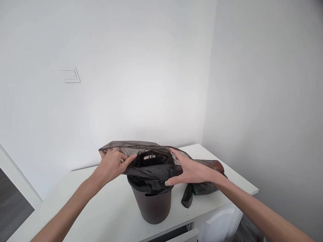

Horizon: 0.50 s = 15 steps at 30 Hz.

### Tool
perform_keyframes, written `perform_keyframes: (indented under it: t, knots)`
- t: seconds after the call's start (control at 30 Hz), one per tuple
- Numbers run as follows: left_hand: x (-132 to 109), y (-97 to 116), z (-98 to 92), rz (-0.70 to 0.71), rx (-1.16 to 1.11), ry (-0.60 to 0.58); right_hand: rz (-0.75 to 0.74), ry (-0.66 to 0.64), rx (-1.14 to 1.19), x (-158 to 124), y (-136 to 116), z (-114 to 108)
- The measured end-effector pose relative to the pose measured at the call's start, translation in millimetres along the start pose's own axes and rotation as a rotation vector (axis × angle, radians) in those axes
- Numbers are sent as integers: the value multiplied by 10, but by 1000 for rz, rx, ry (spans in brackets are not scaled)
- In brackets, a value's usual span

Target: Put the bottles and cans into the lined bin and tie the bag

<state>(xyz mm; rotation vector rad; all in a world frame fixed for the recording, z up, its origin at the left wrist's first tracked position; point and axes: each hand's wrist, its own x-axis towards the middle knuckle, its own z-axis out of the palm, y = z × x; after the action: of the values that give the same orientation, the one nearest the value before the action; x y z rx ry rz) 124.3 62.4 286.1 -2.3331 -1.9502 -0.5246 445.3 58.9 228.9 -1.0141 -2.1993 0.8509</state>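
Observation:
A thin black trash bag [154, 172] hangs in and over the top of a dark brown trash bin [155, 206], which stands upright on the white cabinet top. My left hand [113, 164] has its fingers bent inside the bag's left edge, stretching the film outward, with the thumb pointing over the opening. At the right of the opening, my right hand [188, 168] is spread against the bag, thumb low at the front and fingers near the back edge. Through the mouth, a slot-shaped handle hole shows in the bin's far wall.
Right of the bin lie a reddish-brown roll [217, 165] and more dark plastic film [187, 196], partly behind my right forearm. The white cabinet [106, 208] has a drawer [185, 235] pulled out below its front edge. Walls rise behind it and to the right.

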Motion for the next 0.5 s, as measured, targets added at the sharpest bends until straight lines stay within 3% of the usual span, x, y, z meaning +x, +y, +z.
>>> perform_keyframes:
  t: [0.17,0.33,0.43,0.5]
  knots:
    - [93,-120,91,-52,-229,-185,208,-135,231,131,228,-83]
    - [171,-254,310,-178,-408,-335,314,-107,220,244,502,-45]
    - [74,-382,395,-105,-472,-444,264,-104,157,152,630,5]
    - [-49,-459,392,-61,-468,-415,140,17,42,22,650,30]
